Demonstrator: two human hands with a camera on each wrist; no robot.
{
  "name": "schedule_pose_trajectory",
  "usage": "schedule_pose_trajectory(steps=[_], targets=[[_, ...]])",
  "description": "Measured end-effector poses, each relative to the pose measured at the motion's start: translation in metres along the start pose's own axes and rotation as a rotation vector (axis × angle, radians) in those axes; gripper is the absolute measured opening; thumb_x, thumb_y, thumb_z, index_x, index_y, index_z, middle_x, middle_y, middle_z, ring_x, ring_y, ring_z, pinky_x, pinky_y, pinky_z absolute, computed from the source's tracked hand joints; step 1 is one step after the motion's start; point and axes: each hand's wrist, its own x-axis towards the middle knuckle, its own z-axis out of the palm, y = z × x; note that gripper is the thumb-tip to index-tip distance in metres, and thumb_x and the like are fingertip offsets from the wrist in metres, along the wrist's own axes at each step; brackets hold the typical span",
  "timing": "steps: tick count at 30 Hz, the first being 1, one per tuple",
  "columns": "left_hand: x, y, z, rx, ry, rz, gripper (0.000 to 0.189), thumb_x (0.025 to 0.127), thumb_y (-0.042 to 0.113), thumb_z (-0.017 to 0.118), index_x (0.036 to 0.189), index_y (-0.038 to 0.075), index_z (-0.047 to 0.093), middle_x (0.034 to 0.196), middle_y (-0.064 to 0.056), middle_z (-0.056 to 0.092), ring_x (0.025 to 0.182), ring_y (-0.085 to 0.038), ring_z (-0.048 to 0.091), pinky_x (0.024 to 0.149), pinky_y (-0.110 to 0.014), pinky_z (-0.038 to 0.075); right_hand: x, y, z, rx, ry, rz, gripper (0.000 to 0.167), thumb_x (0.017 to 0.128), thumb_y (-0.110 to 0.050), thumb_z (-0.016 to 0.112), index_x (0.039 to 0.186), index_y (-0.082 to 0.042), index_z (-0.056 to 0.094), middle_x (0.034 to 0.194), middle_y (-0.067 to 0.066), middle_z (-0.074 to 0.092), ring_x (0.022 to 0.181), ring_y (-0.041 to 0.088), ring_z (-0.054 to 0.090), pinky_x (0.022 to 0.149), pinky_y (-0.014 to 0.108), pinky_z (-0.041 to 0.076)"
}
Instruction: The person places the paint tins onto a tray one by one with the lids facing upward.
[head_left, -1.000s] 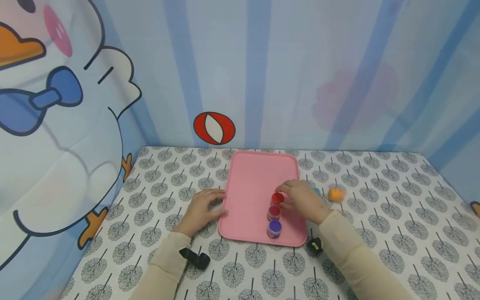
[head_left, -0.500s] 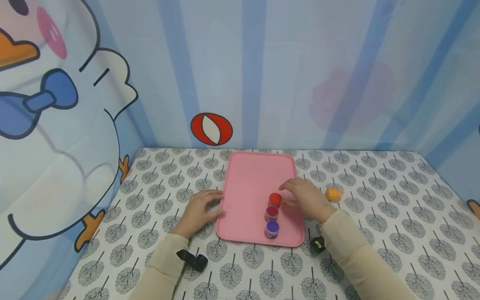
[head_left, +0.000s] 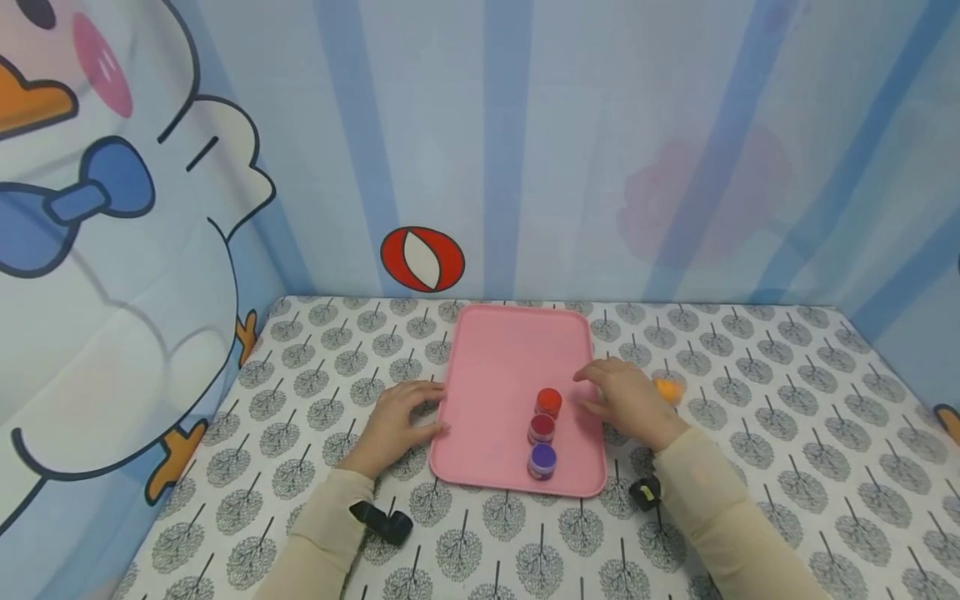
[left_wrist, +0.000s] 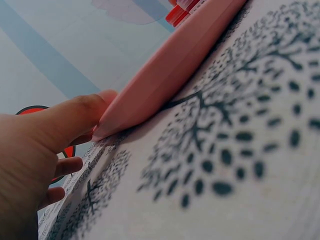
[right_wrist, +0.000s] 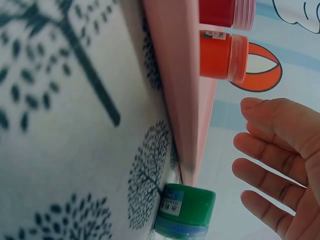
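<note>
On the pink tray [head_left: 495, 358] stand three small paint jars in a line: a bright red one [head_left: 549, 402], a dark red one [head_left: 542, 428] and, closest to me, a purple-lidded one [head_left: 542, 460]. My left hand [head_left: 393, 423] rests at the tray's left edge, its thumb touching the rim in the left wrist view. Over the right rim hovers my right hand [head_left: 632, 402], fingers spread and loosely bent, apart from the red jar. Below that hand in the right wrist view, a green jar [right_wrist: 189, 205] with a blue lid is beside the tray; the hand hides it in the head view.
An orange jar [head_left: 669, 391] is on the patterned tablecloth [head_left: 772, 400], just right of my right hand and partly hidden by it. A printed curtain [head_left: 570, 150] hangs behind the table. Black wrist bands with cameras sit on both sleeves.
My right hand has drawn back rightward from the bright red jar, which stays on the tray. The left hand keeps its place at the tray's edge. The head view shifted slightly.
</note>
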Motion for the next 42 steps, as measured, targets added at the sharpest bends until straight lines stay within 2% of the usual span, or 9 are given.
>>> schedule_pose_trajectory(steps=[13, 19, 29, 42], targets=[[-0.002, 0.001, 0.004, -0.006, -0.003, -0.005, 0.048, 0.077, 0.028, 0.079, 0.12, 0.011, 0.066, 0.133, -0.007, 0.061, 0.129, -0.031, 0.05, 0.114, -0.058, 0.028, -0.013, 0.013, 0.0, 0.046, -0.003, 0.062, 0.035, 0.084, -0.023, 0.072, 0.113, -0.006, 0.066, 0.117, 0.015, 0.068, 0.113, 0.035, 0.06, 0.103, 0.054, 0.044], [-0.002, 0.0, 0.006, 0.001, -0.01, 0.007, 0.048, 0.077, 0.028, 0.078, 0.12, 0.011, 0.066, 0.132, -0.007, 0.061, 0.128, -0.032, 0.051, 0.113, -0.059, 0.029, -0.019, 0.021, -0.001, 0.06, 0.004, 0.091, 0.042, 0.082, -0.024, 0.075, 0.118, -0.005, 0.064, 0.12, 0.016, 0.067, 0.115, 0.035, 0.058, 0.102, 0.055, 0.045], [0.002, -0.001, 0.001, 0.017, 0.003, 0.028, 0.046, 0.078, 0.028, 0.078, 0.119, 0.012, 0.066, 0.131, -0.006, 0.062, 0.127, -0.031, 0.052, 0.111, -0.058, 0.032, -0.017, 0.034, -0.005, 0.01, 0.003, 0.142, 0.043, 0.08, -0.02, 0.075, 0.117, -0.003, 0.064, 0.119, 0.02, 0.066, 0.114, 0.039, 0.058, 0.103, 0.058, 0.043], [0.001, -0.002, 0.0, 0.024, -0.002, 0.016, 0.048, 0.077, 0.028, 0.079, 0.12, 0.011, 0.065, 0.132, -0.006, 0.061, 0.127, -0.031, 0.051, 0.112, -0.057, 0.031, -0.018, 0.042, -0.004, -0.007, -0.003, 0.145, 0.043, 0.078, -0.02, 0.077, 0.114, -0.001, 0.065, 0.117, 0.022, 0.066, 0.11, 0.041, 0.06, 0.099, 0.062, 0.042]])
